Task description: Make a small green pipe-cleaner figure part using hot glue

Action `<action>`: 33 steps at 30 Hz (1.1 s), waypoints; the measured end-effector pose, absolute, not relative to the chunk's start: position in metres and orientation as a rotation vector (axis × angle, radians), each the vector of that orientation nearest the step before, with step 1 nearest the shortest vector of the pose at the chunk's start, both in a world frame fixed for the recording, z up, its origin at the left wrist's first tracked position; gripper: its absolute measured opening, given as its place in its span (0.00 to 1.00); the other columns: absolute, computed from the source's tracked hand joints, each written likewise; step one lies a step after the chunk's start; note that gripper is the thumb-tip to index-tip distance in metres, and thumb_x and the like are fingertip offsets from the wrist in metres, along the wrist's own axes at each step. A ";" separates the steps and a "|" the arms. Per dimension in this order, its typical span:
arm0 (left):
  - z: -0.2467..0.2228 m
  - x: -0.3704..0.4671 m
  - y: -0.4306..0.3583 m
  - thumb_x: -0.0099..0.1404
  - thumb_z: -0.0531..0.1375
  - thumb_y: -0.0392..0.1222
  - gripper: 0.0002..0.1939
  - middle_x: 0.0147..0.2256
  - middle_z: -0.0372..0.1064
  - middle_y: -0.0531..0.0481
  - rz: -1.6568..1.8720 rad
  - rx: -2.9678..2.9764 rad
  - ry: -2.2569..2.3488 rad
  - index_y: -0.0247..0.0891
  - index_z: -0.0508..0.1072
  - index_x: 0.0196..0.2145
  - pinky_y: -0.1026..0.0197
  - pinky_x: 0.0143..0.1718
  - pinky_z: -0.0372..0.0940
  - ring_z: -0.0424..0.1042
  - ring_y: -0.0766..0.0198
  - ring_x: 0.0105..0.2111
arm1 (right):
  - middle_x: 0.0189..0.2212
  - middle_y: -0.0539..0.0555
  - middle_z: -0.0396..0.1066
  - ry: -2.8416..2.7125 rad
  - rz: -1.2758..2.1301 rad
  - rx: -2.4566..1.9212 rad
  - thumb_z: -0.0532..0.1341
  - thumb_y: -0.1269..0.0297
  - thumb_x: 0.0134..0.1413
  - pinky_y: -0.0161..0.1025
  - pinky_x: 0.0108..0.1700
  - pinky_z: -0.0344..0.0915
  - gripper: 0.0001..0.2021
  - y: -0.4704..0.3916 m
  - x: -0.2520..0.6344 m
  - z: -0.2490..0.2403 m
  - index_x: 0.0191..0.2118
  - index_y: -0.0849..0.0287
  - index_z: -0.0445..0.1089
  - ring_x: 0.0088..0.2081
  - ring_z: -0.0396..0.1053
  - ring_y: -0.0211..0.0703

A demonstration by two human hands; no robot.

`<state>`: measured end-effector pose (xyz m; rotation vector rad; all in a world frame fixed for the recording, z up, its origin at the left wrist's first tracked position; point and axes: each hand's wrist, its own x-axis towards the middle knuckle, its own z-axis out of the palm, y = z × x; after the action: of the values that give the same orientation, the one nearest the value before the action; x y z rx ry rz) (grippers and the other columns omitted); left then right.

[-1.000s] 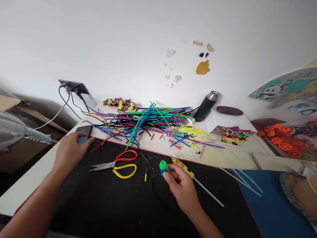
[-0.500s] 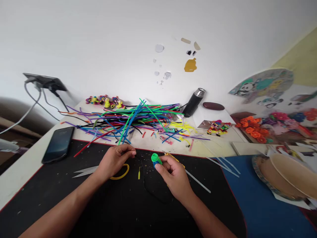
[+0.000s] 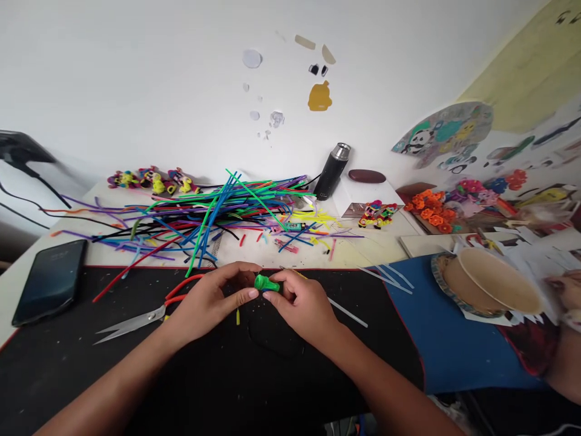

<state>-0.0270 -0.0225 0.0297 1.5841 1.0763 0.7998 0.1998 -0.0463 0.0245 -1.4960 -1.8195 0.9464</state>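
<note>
The left grip [image 3: 206, 306] and right grip [image 3: 302, 300] cover much of the green piece [image 3: 261, 282], and its far end is lost among the fingers. The left grip also hides part of the handles of the scissors [image 3: 152, 317]. Only a sliver of the yellow tool [image 3: 298, 274] shows behind the right grip. The dark plug panel [image 3: 27, 147] is cut off by the left edge. Markings on the bottle [image 3: 332, 172] are too small to read.

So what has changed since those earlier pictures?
The left hand has moved right from beside the phone, its fingers now at the green piece. The right hand still holds that piece, now tipped from roughly upright onto its side. The phone, scissors and colourful stems stayed put.
</note>
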 end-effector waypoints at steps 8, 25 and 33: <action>0.028 -0.020 -0.027 0.68 0.67 0.54 0.15 0.41 0.82 0.45 0.807 1.516 1.070 0.42 0.80 0.45 0.55 0.44 0.75 0.81 0.53 0.41 | 0.23 0.44 0.67 -1.767 1.024 -1.431 0.69 0.58 0.63 0.36 0.32 0.58 0.12 -0.048 0.204 0.023 0.50 0.54 0.78 0.26 0.65 0.38; 0.015 -0.015 -0.042 0.67 0.70 0.52 0.17 0.44 0.81 0.44 0.884 1.404 1.075 0.42 0.79 0.49 0.55 0.44 0.75 0.80 0.52 0.43 | 0.21 0.45 0.64 -1.528 1.277 -1.292 0.66 0.51 0.64 0.36 0.29 0.56 0.15 -0.052 0.209 0.017 0.45 0.57 0.80 0.24 0.60 0.38; 0.014 -0.010 -0.041 0.64 0.72 0.54 0.18 0.40 0.83 0.45 0.894 1.309 1.051 0.41 0.82 0.45 0.56 0.43 0.76 0.81 0.54 0.40 | 0.24 0.48 0.70 -1.520 1.290 -1.287 0.65 0.50 0.64 0.36 0.29 0.59 0.16 -0.054 0.209 0.017 0.45 0.57 0.82 0.26 0.63 0.39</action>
<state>-0.0101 -0.0410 0.0141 1.3088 1.0511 0.8938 0.2094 -0.0542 0.0174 -1.2873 -1.5201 1.2899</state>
